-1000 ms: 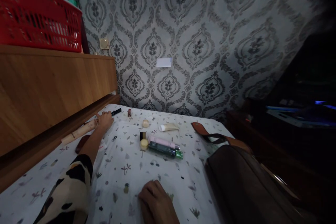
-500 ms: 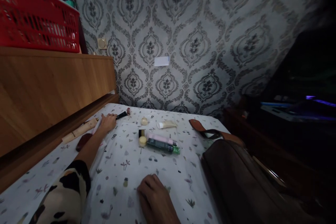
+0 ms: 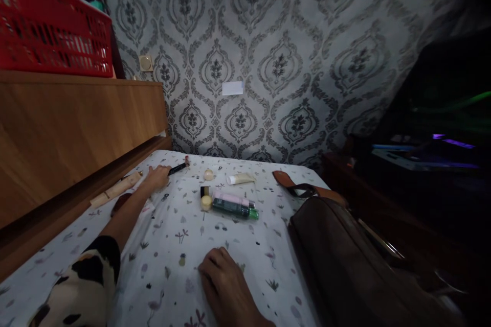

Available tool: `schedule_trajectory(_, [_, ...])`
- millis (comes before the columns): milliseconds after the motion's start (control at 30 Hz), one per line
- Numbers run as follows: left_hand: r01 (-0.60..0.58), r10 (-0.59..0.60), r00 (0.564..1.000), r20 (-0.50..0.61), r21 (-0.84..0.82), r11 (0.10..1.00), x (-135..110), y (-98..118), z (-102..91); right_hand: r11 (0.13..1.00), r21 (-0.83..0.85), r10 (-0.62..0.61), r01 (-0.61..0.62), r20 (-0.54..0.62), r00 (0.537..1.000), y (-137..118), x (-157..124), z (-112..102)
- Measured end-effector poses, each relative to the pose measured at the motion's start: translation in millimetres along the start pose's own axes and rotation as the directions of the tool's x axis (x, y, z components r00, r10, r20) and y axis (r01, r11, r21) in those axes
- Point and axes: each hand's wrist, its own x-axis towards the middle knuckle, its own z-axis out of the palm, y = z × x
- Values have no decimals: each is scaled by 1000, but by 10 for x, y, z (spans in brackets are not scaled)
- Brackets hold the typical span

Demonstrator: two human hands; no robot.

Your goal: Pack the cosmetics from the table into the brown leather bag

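Beyond and left of the green bottle [image 3: 230, 208], our left hand [image 3: 158, 178] meets the near end of the black tube [image 3: 177, 168]; we cannot tell whether its grip is closed. Nearer us than the green bottle, our right hand [image 3: 222, 277] lies over the printed sheet [image 3: 238, 240], curled, its grip's inside hidden.

Your left hand [image 3: 156, 178], 8 o'clock, at the end of a black tube [image 3: 177, 168]. Your right hand [image 3: 224, 281], 6 o'clock, loosely curled on printed sheet [image 3: 245, 240]. Brown bag [image 3: 341, 260]: 4 o'clock.

A home — ornate wallpaper [image 3: 249, 61]; leafy-print sheet [image 3: 169, 253]; red basket [image 3: 53, 7]; handbag [image 3: 337, 260]
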Motion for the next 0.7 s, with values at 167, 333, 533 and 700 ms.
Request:
schedule_trajectory(167, [-4, 4, 999, -53, -2, 1000, -41, 188, -26, 1000, 12, 23, -23, 40, 999, -24, 13, -24])
schedule_trajectory(333, [-7, 6, 999, -47, -22, 1000, -154, 361, 4, 999, 14, 30, -31, 48, 998, -16, 5, -13])
schedule_trajectory(533, [0, -5, 997, -80, -60, 998, -283, 498, 16, 999, 28, 37, -39, 61, 997, -10, -14, -9])
schedule_trajectory(700, [0, -5, 998, -62, -89, 996, -416, 616, 16, 999, 3, 42, -43, 89, 995, -39, 1, -39])
